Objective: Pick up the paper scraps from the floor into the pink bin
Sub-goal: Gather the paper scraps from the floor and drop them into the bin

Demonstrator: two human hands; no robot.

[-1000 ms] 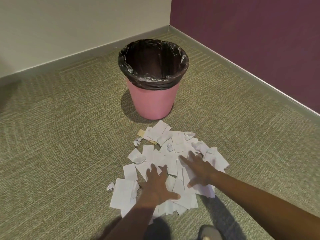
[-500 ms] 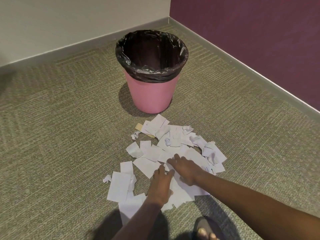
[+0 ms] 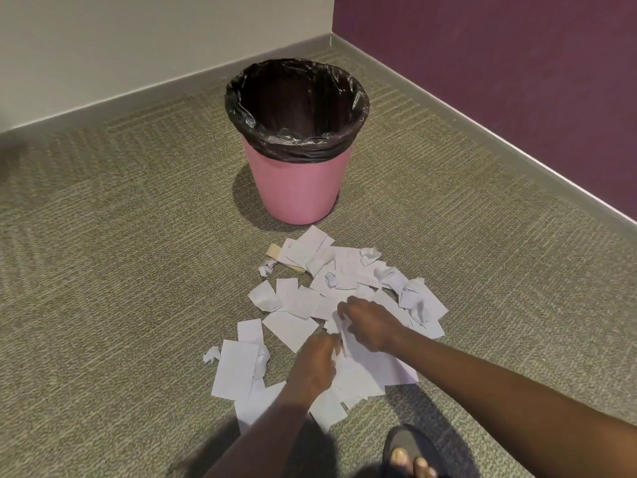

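A pink bin (image 3: 294,191) lined with a black bag stands upright on the carpet near the room's corner. In front of it lies a pile of several white paper scraps (image 3: 300,301), some flat, some crumpled. My left hand (image 3: 315,365) and my right hand (image 3: 370,324) are down on the near side of the pile, fingers curled, gathering scraps between them. Both hands pinch white paper where they meet. The scraps under my hands are partly hidden.
A tan piece of card (image 3: 275,251) lies at the pile's far left edge. Walls with a grey baseboard (image 3: 448,108) close the corner behind the bin. My foot in a dark sandal (image 3: 410,457) is at the bottom edge. Carpet stretches to the left.
My hands lay spread flat on the pile; they have drawn together and curled, bunching scraps between them. The view has shifted slightly.
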